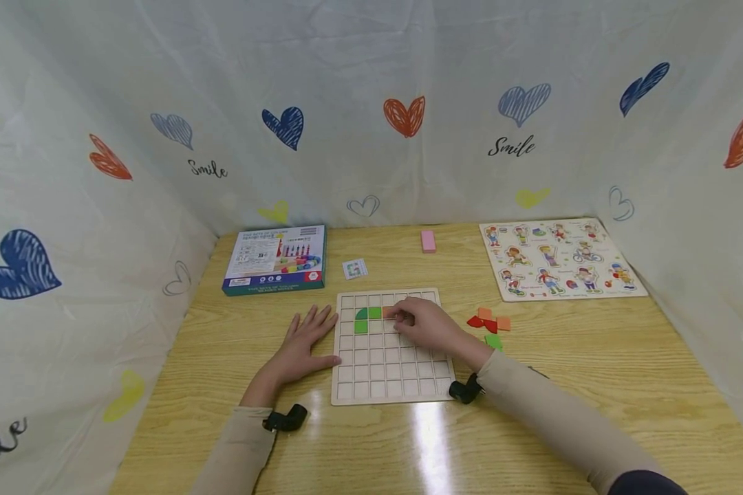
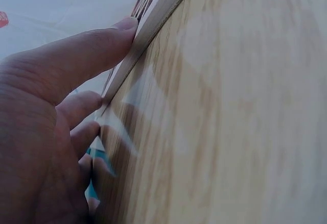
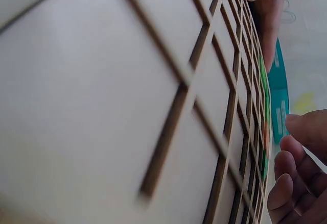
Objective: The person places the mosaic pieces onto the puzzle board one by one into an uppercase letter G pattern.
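A pale wooden grid board (image 1: 369, 375) lies flat on the table. In its upper left cells sit a dark green quarter-round tile (image 1: 362, 314), a green square tile (image 1: 375, 313), another green square tile (image 1: 361, 327) and an orange tile (image 1: 387, 312), partly hidden by fingers. My right hand (image 1: 427, 324) hovers over the board at the orange tile. Its fingers (image 3: 301, 157) curve loosely, and nothing shows between thumb and forefinger in the right wrist view. My left hand (image 1: 300, 348) lies spread, its thumb (image 2: 115, 35) and fingertips touching the board's left edge.
Loose red, orange and green tiles (image 1: 503, 323) lie right of the board. Behind it are a small pattern card (image 1: 355, 269) and a pink block (image 1: 428, 241). A boxed set (image 1: 275, 260) stands at back left, a picture puzzle board (image 1: 560, 260) at back right.
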`<action>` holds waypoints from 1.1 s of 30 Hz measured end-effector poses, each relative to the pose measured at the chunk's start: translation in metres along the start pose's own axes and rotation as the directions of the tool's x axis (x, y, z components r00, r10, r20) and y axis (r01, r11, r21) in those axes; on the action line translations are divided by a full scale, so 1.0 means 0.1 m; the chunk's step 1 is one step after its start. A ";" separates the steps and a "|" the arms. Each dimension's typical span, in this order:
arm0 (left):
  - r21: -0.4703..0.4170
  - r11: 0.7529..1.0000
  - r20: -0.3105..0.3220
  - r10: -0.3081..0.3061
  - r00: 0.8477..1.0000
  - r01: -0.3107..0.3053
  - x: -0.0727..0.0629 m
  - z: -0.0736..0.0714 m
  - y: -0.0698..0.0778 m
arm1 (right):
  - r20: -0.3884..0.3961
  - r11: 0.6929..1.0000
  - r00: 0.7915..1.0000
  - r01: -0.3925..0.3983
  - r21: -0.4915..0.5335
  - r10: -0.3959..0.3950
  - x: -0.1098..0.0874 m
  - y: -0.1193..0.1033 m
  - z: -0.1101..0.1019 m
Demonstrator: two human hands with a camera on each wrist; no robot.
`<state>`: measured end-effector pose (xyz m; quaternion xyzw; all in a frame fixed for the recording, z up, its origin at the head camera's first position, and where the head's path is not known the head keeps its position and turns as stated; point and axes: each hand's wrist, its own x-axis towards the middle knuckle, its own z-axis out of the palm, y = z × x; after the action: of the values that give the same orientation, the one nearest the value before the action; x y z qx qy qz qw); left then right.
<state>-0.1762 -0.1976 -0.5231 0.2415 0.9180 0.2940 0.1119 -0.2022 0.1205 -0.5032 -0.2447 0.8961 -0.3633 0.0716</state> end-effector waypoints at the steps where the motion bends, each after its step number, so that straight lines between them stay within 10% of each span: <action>1: -0.001 1.000 0.000 -0.001 1.000 0.001 0.00 0.00 0.00 | -0.005 1.000 1.000 -0.008 0.002 0.008 -0.04 0.04 -0.03; 24: -0.015 1.000 0.013 -0.020 1.000 0.020 0.01 0.01 0.01 | -0.227 0.978 0.959 -0.193 -0.084 0.170 -0.78 0.78 -0.80; 33: -0.005 1.000 0.013 -0.017 1.000 0.017 0.01 0.02 -0.02 | -0.173 0.953 0.947 -0.288 -0.090 0.270 -0.86 0.88 -0.86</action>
<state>-0.1769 -0.1974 -0.5256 0.2354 0.9185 0.2938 0.1211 -0.1877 0.2705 -0.5053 -0.0893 0.9439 -0.3159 0.0366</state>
